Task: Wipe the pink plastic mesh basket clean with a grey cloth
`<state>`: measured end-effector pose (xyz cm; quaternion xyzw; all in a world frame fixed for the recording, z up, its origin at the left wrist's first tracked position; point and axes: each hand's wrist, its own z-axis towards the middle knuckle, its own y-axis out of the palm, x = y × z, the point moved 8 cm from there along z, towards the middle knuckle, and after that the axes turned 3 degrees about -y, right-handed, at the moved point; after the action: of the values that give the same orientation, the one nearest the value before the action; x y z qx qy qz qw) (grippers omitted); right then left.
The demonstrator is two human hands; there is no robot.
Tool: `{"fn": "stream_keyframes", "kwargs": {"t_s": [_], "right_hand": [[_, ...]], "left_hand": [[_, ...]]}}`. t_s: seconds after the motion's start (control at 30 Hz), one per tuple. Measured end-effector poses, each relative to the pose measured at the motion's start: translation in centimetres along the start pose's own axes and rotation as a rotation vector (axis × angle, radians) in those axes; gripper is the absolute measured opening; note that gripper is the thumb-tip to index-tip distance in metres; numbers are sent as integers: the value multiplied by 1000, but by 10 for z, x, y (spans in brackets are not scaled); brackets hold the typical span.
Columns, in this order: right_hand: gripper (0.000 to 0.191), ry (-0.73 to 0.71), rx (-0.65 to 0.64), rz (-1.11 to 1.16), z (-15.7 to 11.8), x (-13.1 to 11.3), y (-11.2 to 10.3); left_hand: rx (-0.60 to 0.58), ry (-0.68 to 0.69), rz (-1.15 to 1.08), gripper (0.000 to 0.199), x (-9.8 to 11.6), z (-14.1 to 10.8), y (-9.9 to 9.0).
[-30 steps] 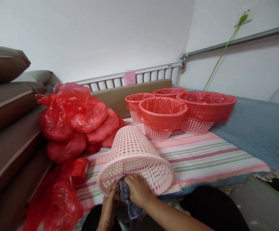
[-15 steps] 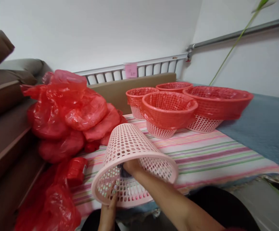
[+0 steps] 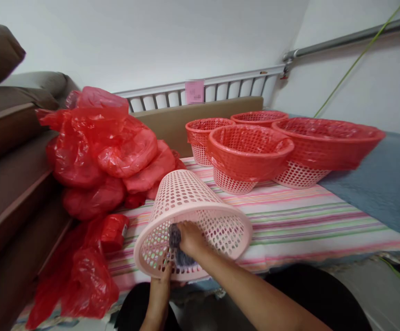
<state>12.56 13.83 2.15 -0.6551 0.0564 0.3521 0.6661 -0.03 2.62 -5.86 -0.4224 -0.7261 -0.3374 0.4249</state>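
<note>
A pink perforated basket lies tipped on the striped cloth, its mouth facing me. My left hand grips the near lower rim, thumb inside the mouth. Inside the basket, my right hand is closed on a dark grey cloth, which rests against the inner wall. Behind stand several baskets lined with red plastic bags, among them a front one and a wide one at the right.
Red plastic bags are heaped at the left, with a red roll in front. Brown cushions are stacked at the far left. A white radiator and a grey pipe run along the walls.
My right hand and the grey cloth have come nearer the basket's mouth and show more plainly. The basket's mouth sits slightly higher, with my left hand still on its rim.
</note>
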Motion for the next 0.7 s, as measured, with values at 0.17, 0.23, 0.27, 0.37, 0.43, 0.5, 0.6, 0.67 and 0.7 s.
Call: {"fn": "stream_keyframes", "kwargs": {"t_s": [0.17, 0.23, 0.27, 0.37, 0.43, 0.5, 0.6, 0.67, 0.7], "right_hand": [[37, -81, -132, -88, -76, -15, 15], [37, -69, -163, -94, -85, -17, 14], [38, -65, -170, -95, -86, -17, 12], [40, -74, -177, -88, -84, -19, 8], [41, -73, -183, -82, -81, -19, 7], [43, -59, -182, -73, -74, -18, 8], [45, -34, -138, -54, -50, -16, 7], [46, -6, -82, 49, -23, -13, 2], [47, 18, -40, 144, -9, -11, -2]], "left_hand": [[-32, 115, 22, 62, 17, -3, 5], [-53, 136, 32, 60, 27, -5, 7], [-56, 149, 37, 60, 32, -5, 6], [-25, 190, 33, 60, 46, -4, -5], [22, 236, 36, 59, 53, -2, -15], [54, 303, 60, 55, 59, -1, -22], [36, 340, 99, 53, 58, 1, -24], [18, 315, 117, 54, 54, 3, -24], [15, 296, 126, 54, 51, 4, -24]]}}
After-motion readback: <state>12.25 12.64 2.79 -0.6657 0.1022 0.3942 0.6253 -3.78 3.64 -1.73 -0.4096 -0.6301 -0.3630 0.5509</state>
